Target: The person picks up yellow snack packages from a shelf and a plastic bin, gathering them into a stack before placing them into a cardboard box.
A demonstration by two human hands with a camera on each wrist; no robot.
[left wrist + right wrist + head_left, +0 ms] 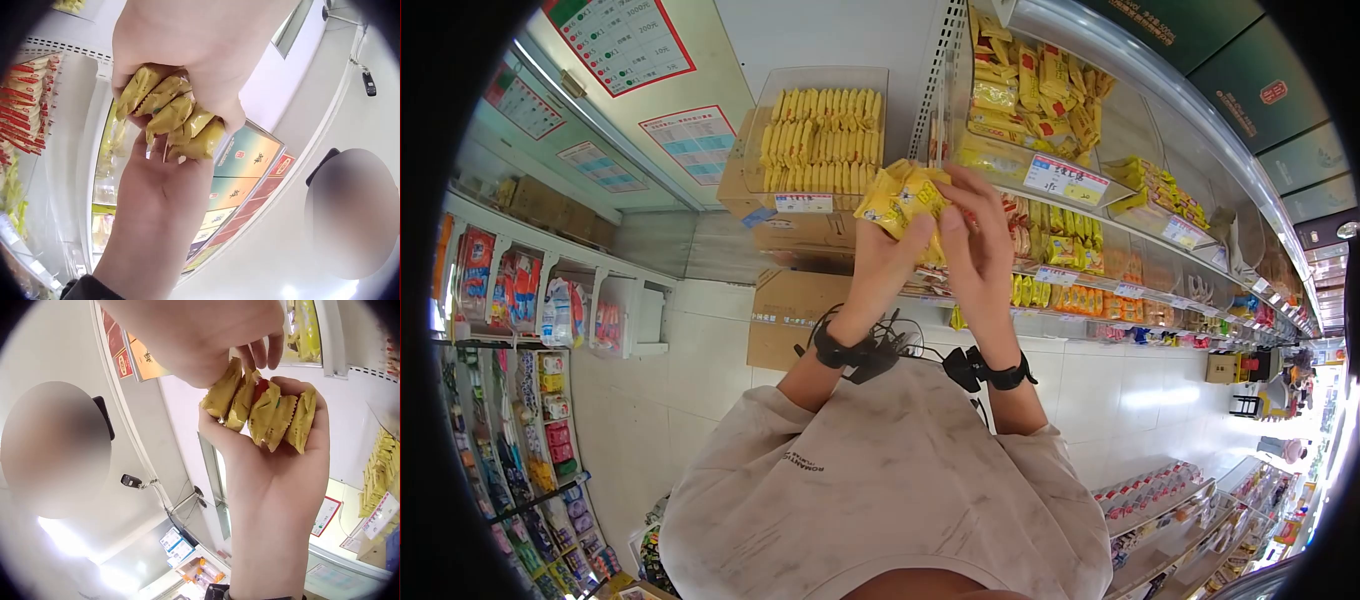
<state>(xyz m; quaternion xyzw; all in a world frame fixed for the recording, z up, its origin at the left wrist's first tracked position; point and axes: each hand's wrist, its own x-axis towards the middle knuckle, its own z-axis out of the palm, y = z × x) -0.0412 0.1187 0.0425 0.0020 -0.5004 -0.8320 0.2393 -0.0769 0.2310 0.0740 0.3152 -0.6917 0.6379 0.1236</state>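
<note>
Several small yellow snack packets (905,200) with crimped ends stand side by side in a row between the two hands. My left hand (880,268) cups the row from one end, its thumb on the near side and its fingers curled around the far side. At the other end my right hand (982,235) holds the packets lightly with bent fingers and thumb. In the right wrist view, the left hand (269,469) wraps the packets (265,415), and some right fingertips (274,353) hang above them. The left wrist view shows the packet ends (172,119) fanned slightly.
A clear-fronted bin (830,80) of similar yellow packets in neat rows sits on cardboard boxes (800,235) ahead. To the right, an upper shelf bin (1040,90) holds loose yellow packets behind a price tag (1065,178). Another carton (795,310) lies on the floor.
</note>
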